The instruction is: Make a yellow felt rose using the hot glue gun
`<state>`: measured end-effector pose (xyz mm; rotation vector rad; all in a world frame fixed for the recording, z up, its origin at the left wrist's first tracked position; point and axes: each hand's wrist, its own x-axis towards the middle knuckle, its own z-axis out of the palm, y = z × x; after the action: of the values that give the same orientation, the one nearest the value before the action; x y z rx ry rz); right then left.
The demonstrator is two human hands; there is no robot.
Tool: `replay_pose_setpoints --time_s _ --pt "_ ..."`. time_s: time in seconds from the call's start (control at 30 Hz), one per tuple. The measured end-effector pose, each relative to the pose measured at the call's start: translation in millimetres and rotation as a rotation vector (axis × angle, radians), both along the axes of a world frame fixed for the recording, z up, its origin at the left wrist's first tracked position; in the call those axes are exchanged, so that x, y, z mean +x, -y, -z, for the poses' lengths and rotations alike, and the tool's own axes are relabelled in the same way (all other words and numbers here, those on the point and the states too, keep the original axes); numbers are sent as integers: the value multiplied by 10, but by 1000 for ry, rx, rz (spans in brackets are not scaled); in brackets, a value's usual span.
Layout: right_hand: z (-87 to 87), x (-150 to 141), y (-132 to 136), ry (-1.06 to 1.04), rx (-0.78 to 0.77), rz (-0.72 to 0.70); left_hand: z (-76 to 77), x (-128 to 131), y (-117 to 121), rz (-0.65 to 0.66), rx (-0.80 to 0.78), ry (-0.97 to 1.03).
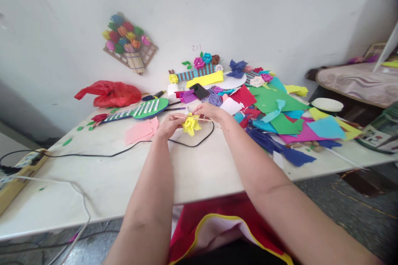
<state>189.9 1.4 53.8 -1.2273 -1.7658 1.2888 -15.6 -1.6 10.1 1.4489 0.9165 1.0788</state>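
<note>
My left hand (pixel 170 125) is closed at the left side of a yellow paper flower (pixel 192 124), its fingers pinching the petals' edge. Across the flower's upper part runs a thin wooden stick (pixel 203 119), which sticks out to the right under my right hand (pixel 209 111). The right fingers are curled over the flower's top and the stick; their tips are partly hidden. Both hands are just above the white table. A black cord (pixel 195 145) loops on the table below the flower. Pink paper sheets (pixel 141 131) lie left of my left hand.
Coloured paper scraps (pixel 276 107) pile up on the right. A green sole-shaped board (pixel 149 108) with white strips and a red plastic bag (pixel 115 94) lie at the left. Behind are a black phone (pixel 199 91) and purple yarn (pixel 212 99). A power strip (pixel 23 174) sits at the left edge.
</note>
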Motion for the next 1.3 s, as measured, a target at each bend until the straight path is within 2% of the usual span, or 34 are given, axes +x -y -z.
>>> replay_pose_setpoints --time_s 0.2,0.47,0.67,0.9,1.1,1.3 --pt "-3 -31 39 35 73 -44 -17 10 14 20 4 -23" --pt "-12 -102 61 107 133 76 -23 21 17 45 5 -32" --pt "45 -114 -8 87 147 107 -19 19 16 49 15 -36" --pt "57 -156 -33 68 306 67 -31 33 27 28 6 -19" --pt "17 -99 46 106 195 32 -21 30 22 38 4 -21" --pt "29 -130 18 136 253 50 20 25 -16 54 9 -36"
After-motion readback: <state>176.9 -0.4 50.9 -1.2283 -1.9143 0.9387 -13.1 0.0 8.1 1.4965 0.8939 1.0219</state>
